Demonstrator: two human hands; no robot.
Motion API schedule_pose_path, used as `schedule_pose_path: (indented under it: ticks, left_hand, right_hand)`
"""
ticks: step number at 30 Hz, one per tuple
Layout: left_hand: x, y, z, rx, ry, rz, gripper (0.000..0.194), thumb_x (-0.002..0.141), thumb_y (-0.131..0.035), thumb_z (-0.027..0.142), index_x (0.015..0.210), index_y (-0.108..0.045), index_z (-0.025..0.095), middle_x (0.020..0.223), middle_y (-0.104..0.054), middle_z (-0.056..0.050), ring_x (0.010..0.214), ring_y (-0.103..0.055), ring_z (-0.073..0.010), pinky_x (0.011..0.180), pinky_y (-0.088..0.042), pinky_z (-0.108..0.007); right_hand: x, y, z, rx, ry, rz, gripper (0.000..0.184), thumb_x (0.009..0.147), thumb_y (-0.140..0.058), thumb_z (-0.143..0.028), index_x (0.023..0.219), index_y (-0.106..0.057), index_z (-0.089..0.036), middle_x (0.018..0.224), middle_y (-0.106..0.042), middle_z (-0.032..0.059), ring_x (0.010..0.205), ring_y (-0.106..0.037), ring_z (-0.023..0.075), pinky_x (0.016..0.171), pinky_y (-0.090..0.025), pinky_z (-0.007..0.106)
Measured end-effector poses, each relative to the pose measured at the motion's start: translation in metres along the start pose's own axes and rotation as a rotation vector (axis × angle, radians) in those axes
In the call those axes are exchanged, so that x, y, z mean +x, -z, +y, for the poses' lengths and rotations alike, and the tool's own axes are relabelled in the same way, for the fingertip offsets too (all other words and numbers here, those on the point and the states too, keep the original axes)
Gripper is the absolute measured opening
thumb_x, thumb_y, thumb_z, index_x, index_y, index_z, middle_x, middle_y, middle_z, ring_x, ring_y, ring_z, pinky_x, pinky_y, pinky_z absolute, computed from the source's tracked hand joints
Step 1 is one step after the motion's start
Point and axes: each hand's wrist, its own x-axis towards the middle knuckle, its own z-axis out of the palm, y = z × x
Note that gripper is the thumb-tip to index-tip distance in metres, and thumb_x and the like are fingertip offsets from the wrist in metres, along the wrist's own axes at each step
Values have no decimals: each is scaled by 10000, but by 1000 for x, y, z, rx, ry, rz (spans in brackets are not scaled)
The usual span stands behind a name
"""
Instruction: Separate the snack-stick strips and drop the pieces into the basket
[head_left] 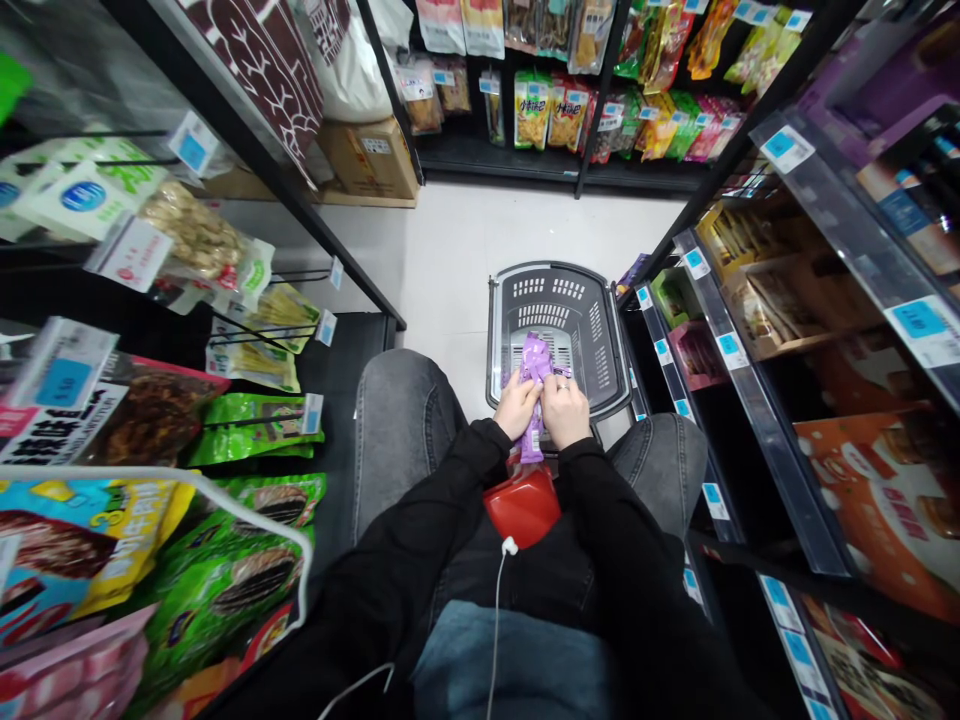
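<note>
Both of my hands hold purple snack packets (532, 440) just over the near side of a grey shopping basket (531, 288). My left hand (516, 404) has its fingers closed on the packets from the left. From the other side my right hand (566, 408), with a ring on a finger, grips them too. The packets stand lengthwise between the hands; how many there are I cannot tell. Below them, at my lap, lies a red case (523, 505) with a white cable plugged in.
Shelves with hanging snack bags (251, 420) line the left side. Price-tagged shelves (795, 400) run close along the right. Across the pale floor (450, 255) stands another snack rack (495, 155), with a cardboard box (371, 160) at its left.
</note>
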Motion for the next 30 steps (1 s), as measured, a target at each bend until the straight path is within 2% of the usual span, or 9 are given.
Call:
schedule_pose_path:
  ticks: [7, 13, 18, 23, 26, 30]
  left_hand:
    - [2, 1, -2, -7, 38, -1, 273, 836, -410, 278, 602, -499, 170, 757, -476, -31, 821, -507, -178, 814, -424, -332]
    - [-2, -5, -1, -3, 12, -46, 274, 849, -393, 252, 610, -497, 165, 805, -487, -52, 847, -519, -185, 839, -411, -355]
    - [-3, -5, 0, -7, -24, -12, 291, 855, -388, 277, 613, -509, 170, 805, -500, -53, 874, -512, -184, 870, -403, -353]
    - [-2, -2, -1, -45, -5, 24, 286, 845, -401, 301, 651, -553, 156, 891, -508, -64, 888, -525, -186, 852, -416, -342]
    - [-2, -2, -1, -55, 38, 18, 287, 834, -419, 316, 667, -584, 151, 918, -524, -68, 903, -536, -194, 866, -414, -347]
    - [0, -4, -1, -160, 89, 31, 245, 792, -497, 348, 783, -646, 154, 978, -554, -75, 992, -528, -207, 936, -378, -353]
  right_hand:
    - [2, -5, 4, -2, 37, 24, 295, 901, -305, -297, 778, -522, -142, 649, -549, 59, 651, -496, 152, 642, -286, 280]
    - [-2, -11, 8, -17, -24, 24, 320, 913, -283, -283, 737, -517, -154, 549, -531, 26, 525, -478, 123, 604, -270, 263]
    - [-1, -9, 1, 101, -228, 22, 299, 906, -297, -294, 772, -530, -163, 587, -559, 27, 568, -499, 136, 584, -260, 251]
    - [0, -10, -4, 379, -444, -7, 338, 897, -311, -351, 733, -538, -161, 676, -574, 34, 603, -504, 134, 575, -279, 236]
    - [-2, -11, -2, 481, -446, -25, 371, 896, -309, -356, 675, -542, -169, 666, -565, 31, 617, -510, 137, 588, -301, 233]
    - [-5, -11, 0, 488, -380, -21, 380, 894, -317, -337, 635, -539, -171, 702, -569, 39, 657, -519, 138, 629, -323, 233]
